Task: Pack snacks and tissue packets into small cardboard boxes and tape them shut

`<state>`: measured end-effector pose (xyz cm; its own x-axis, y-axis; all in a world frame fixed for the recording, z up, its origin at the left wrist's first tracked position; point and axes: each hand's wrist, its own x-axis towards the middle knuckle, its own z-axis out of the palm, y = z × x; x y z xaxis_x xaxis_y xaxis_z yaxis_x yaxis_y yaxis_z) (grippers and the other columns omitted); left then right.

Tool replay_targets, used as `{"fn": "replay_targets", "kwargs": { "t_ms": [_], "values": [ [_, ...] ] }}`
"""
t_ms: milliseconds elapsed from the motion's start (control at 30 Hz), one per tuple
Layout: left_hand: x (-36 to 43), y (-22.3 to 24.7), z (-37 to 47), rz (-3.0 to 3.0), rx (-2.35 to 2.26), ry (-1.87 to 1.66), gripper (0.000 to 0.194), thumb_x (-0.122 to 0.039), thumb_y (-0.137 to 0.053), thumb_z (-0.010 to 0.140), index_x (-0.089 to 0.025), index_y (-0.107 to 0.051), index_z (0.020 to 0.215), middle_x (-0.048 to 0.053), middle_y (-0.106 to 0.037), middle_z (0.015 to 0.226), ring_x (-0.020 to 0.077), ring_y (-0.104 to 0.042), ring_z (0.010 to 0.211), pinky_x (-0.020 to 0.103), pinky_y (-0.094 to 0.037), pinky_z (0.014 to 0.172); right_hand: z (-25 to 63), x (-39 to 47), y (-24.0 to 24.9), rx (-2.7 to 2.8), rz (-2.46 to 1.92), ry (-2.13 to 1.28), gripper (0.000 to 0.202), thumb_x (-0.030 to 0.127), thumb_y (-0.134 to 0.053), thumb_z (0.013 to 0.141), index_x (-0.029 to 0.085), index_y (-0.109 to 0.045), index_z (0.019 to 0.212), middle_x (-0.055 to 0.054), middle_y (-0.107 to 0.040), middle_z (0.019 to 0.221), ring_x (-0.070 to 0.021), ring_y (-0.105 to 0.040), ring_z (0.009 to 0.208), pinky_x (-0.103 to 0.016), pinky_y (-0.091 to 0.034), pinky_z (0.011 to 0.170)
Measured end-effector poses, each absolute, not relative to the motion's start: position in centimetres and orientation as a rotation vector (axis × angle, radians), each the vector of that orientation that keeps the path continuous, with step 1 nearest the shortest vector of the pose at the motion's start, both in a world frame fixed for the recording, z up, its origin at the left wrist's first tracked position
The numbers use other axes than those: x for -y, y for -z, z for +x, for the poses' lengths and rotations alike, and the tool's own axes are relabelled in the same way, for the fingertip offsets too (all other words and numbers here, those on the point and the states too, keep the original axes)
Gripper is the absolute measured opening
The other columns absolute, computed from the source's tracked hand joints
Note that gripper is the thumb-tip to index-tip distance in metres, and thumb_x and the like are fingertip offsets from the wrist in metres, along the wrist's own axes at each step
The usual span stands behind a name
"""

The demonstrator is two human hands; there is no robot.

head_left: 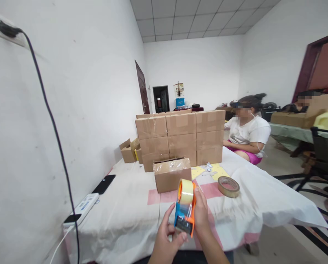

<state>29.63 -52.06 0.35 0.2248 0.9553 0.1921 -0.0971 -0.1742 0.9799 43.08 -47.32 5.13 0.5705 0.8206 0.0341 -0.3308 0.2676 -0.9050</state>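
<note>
An orange and blue tape dispenser (185,207) with a roll of clear tape is held up over the near part of the table. My right hand (201,211) grips it along its right side. My left hand (168,234) is at its lower left, fingers curled, with the thumb by the dispenser's lower end; whether it grips anything is unclear. Just beyond the dispenser stands a small cardboard box (171,178) with clear tape along its top. Behind that box, taped cartons (181,137) are stacked three high and three across.
A loose tape roll (228,186) lies on the right of the cloth-covered table (120,205). A phone (104,184) and a power strip (83,208) lie at the left edge, beside a hanging black cable (55,128). A person (247,128) sits beyond the right side.
</note>
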Motion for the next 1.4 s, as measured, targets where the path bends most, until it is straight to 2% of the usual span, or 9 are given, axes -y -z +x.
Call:
{"fn": "replay_targets", "kwargs": {
  "t_ms": [100,333,467,800,967,1033,1267,1400],
  "values": [
    [52.0,-0.3,29.5,1.393,-0.895,-1.206,0.098,-0.042,-0.076,0.077,-0.011,-0.025,0.155,-0.002,-0.067,0.063,0.0149,-0.063,0.062,0.026,-0.045,0.068,42.9,47.4,-5.2,0.588,-1.024,-0.813,0.069,0.068,-0.058,0.080,0.020,-0.061,0.130,-0.006,-0.062,0.134,-0.0266,-0.050,0.133,-0.036,-0.045,0.106],
    [51.7,-0.6,29.0,1.458,-0.898,-1.189,0.094,-0.035,-0.075,0.075,-0.014,-0.028,0.154,-0.001,-0.067,0.068,0.0138,-0.060,0.064,0.026,-0.046,0.069,42.6,48.6,-5.8,0.592,-1.124,-0.723,0.066,0.068,-0.056,0.082,0.021,-0.064,0.128,-0.007,-0.065,0.129,-0.0258,-0.044,0.138,-0.035,-0.039,0.112],
    [51.8,-0.8,29.2,1.429,-0.910,-1.172,0.093,-0.035,-0.075,0.076,-0.015,-0.029,0.154,-0.002,-0.067,0.069,0.0136,-0.061,0.064,0.025,-0.046,0.069,42.7,48.4,-5.6,0.584,-1.125,-0.730,0.065,0.068,-0.056,0.081,0.021,-0.064,0.126,-0.006,-0.066,0.129,-0.0266,-0.043,0.139,-0.035,-0.039,0.112],
    [52.3,-1.2,30.1,1.389,-0.966,-1.235,0.089,-0.041,-0.077,0.075,-0.016,-0.038,0.150,-0.001,-0.063,0.069,0.0135,-0.059,0.065,0.024,-0.048,0.069,43.3,47.6,-4.6,0.556,-1.159,-0.800,0.071,0.066,-0.053,0.083,0.020,-0.053,0.137,-0.009,-0.050,0.149,-0.0262,-0.038,0.144,-0.037,-0.027,0.120],
    [52.2,-1.7,29.9,1.409,-0.969,-1.211,0.097,-0.044,-0.081,0.069,-0.019,-0.037,0.151,0.003,-0.068,0.082,0.0170,-0.063,0.076,0.023,-0.048,0.068,43.1,47.8,-4.7,0.526,-1.165,-0.803,0.072,0.067,-0.052,0.083,0.019,-0.053,0.138,-0.009,-0.050,0.150,-0.0254,-0.039,0.143,-0.034,-0.033,0.116],
    [52.2,-1.9,29.9,1.378,-0.992,-1.193,0.098,-0.042,-0.082,0.069,-0.019,-0.035,0.153,0.003,-0.068,0.081,0.0165,-0.062,0.076,0.023,-0.048,0.069,43.1,47.8,-4.8,0.531,-1.170,-0.789,0.072,0.068,-0.052,0.084,0.019,-0.053,0.138,-0.009,-0.051,0.149,-0.0256,-0.041,0.142,-0.034,-0.035,0.114],
    [52.3,-2.2,30.2,1.364,-1.028,-1.182,0.092,-0.040,-0.082,0.068,-0.019,-0.042,0.148,0.003,-0.069,0.084,0.0134,-0.058,0.071,0.021,-0.048,0.066,43.0,47.8,-5.0,0.567,-1.175,-0.805,0.074,0.071,-0.047,0.085,0.018,-0.054,0.136,-0.009,-0.049,0.151,-0.0259,-0.044,0.139,-0.032,-0.038,0.111],
    [52.3,-2.1,30.0,1.415,-1.041,-1.174,0.091,-0.043,-0.078,0.072,-0.017,-0.040,0.149,0.005,-0.071,0.088,0.0144,-0.060,0.072,0.021,-0.048,0.066,42.9,48.1,-5.2,0.542,-1.164,-0.808,0.070,0.068,-0.048,0.088,0.019,-0.054,0.138,-0.008,-0.050,0.151,-0.0248,-0.045,0.139,-0.032,-0.040,0.109]
  ]
}}
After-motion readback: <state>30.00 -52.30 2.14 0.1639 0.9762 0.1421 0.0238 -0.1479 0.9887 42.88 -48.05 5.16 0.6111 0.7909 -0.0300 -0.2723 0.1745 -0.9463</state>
